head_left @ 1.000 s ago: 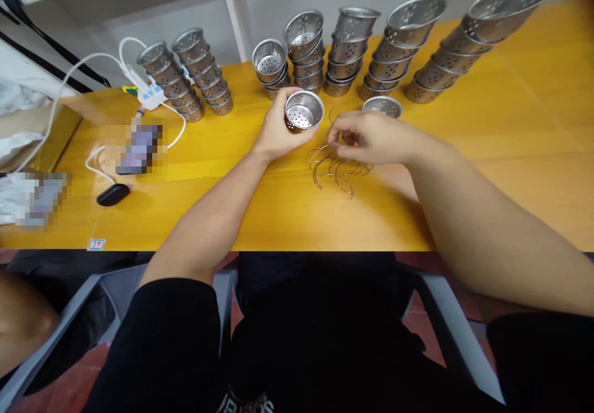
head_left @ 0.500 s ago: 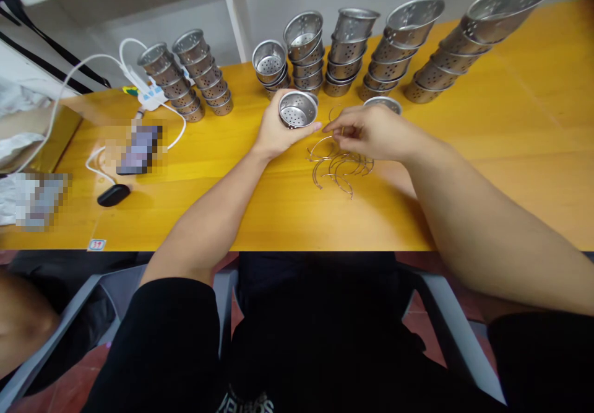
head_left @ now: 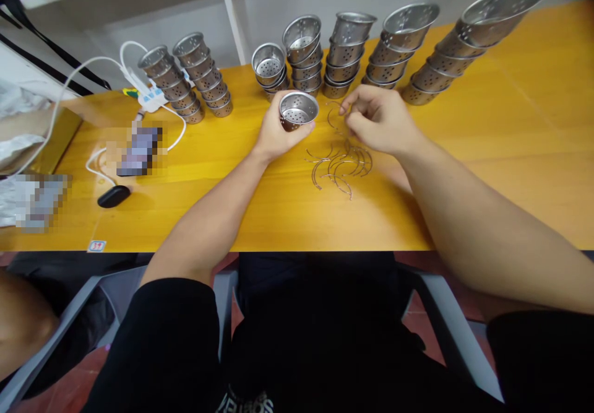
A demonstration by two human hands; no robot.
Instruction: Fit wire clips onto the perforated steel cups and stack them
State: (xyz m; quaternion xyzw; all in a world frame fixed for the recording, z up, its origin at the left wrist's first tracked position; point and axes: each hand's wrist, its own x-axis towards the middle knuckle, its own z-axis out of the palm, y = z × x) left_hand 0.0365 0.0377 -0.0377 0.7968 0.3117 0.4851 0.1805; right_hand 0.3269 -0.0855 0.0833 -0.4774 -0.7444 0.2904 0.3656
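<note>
- The perforated metal cup [head_left: 298, 113] is gripped in the left hand [head_left: 273, 131] above the wooden table [head_left: 278, 215], mouth up, probably so that its rim is left free on the side toward the other hand.
- The curved wires [head_left: 343, 165] are spread to the right of and nearer the wearer than the cup, presumably for easy reach.
- The nested cup stacks [head_left: 304, 60] are lined up beyond the cup, perhaps to keep the space around it free.
- The cup's wall is clamped between the left thumb and fingers.
- The right hand [head_left: 378, 119] is held to the right of the cup, fingers curled and thumb close to them, beside a lone curved wire [head_left: 329, 116]; whether that wire is pinched cannot be told.
</note>
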